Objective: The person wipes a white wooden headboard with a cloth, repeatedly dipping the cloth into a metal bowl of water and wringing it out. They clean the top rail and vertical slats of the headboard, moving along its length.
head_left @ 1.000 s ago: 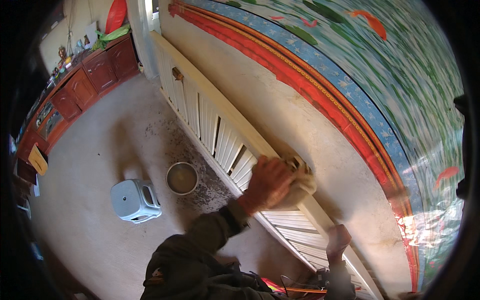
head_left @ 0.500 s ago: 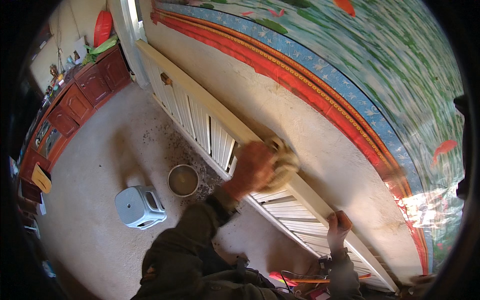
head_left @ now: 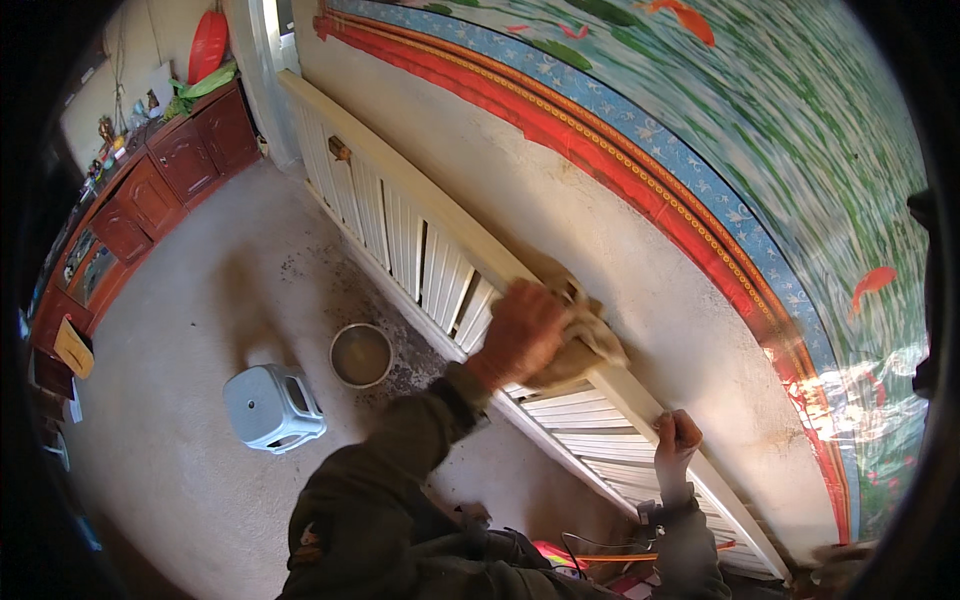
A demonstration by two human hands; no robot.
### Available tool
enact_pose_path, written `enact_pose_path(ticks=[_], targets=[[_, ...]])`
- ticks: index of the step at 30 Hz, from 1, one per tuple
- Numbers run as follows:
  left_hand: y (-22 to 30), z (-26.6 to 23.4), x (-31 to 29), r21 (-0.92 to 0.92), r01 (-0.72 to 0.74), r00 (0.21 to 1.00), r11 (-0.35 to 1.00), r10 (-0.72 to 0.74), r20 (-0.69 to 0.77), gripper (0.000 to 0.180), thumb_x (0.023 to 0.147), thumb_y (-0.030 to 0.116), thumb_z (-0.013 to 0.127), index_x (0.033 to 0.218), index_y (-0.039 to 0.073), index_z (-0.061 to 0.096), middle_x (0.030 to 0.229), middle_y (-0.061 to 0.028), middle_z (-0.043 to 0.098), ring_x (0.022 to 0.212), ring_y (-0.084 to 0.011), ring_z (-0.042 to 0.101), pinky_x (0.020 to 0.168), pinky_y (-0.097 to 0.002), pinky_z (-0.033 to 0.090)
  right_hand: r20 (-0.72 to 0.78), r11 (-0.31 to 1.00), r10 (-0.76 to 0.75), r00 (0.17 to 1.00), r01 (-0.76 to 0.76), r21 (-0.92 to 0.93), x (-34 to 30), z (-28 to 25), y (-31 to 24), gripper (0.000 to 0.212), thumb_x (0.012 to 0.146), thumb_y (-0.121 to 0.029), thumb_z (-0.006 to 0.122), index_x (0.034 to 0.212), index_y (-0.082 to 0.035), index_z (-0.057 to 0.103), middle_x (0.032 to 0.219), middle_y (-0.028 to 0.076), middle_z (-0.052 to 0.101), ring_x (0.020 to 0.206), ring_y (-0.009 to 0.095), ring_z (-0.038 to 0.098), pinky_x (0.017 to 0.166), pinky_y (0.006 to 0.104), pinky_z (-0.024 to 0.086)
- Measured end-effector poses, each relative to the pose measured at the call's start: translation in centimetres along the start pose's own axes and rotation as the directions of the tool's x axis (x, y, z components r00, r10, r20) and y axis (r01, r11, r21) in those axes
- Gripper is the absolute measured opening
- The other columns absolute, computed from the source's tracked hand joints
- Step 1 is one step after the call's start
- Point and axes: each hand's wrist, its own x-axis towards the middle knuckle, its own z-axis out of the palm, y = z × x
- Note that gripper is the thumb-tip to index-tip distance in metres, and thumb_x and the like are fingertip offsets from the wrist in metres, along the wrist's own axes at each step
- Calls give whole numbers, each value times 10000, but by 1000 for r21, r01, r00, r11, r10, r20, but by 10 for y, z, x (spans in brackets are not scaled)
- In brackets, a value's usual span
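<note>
A long cream slatted panel (head_left: 447, 236) stands on its edge, slanting from the far left to the near right in front of the wall. My left hand (head_left: 525, 332) is closed on a crumpled beige rag (head_left: 592, 338), pressed against the panel's upper edge and draped over it. Part of the rag is hidden under the hand. Farther along the same edge, my right hand (head_left: 678, 440) grips the panel with its fingers curled over the top. A small brownish metal fitting (head_left: 340, 149) sits near the panel's far end.
A round bucket of murky water (head_left: 362, 356) stands on the floor beside a light blue plastic stool (head_left: 272, 408). Dark wet specks lie along the panel's foot. Reddish-brown cabinets (head_left: 150, 200) line the left side. A colourful printed sheet (head_left: 700, 120) covers the wall's upper part.
My left hand and the rag have slid a little along the panel's edge toward my right hand. My right hand keeps its grip. The whole view has shifted slightly.
</note>
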Motion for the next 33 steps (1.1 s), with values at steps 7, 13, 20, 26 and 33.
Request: enact_pose_path(ticks=[7,13,20,26,33], targets=[[-138,-23,-41,29,593,663,805,-468,-584,337,1006,58,558,1332,-22,587,1235,-261,619,1136,-464,582,1018,-531,465,10,994,41,999,-40,-100,2,3,-11,332,1026,-159,611,744,2,540,650,46,510,638,106,445,568,321,352],[-71,82,-81,-479,650,364,589,-796,-484,430,1102,156,474,1459,-83,479,1373,-302,559,1291,-463,530,1130,-513,399,9,971,-47,999,47,-235,6,5,-12,335,1016,-141,610,726,-6,511,629,52,479,606,121,405,549,344,307],[23,124,-77,-686,390,299,614,-789,-536,540,989,144,703,1453,-34,493,1496,-240,495,1400,-415,475,1185,-514,380,4,980,68,998,-66,-189,3,9,-14,318,1011,-125,557,720,-28,471,646,23,441,644,120,406,573,333,327],[-31,122,-73,-276,590,364,759,-555,-748,660,923,299,783,1423,-25,498,1380,-254,554,1239,-502,570,1085,-583,468,-12,904,26,1000,-28,-426,3,5,-9,321,1011,-186,543,739,-19,504,675,64,485,671,149,464,572,353,380],[-118,88,-75,-643,302,249,704,-710,-659,950,836,436,884,1527,-21,419,1470,-225,484,1329,-382,530,1113,-478,463,-75,910,-8,997,-24,-414,-1,4,8,309,994,-140,555,724,-24,463,671,72,478,636,177,446,555,379,353]])
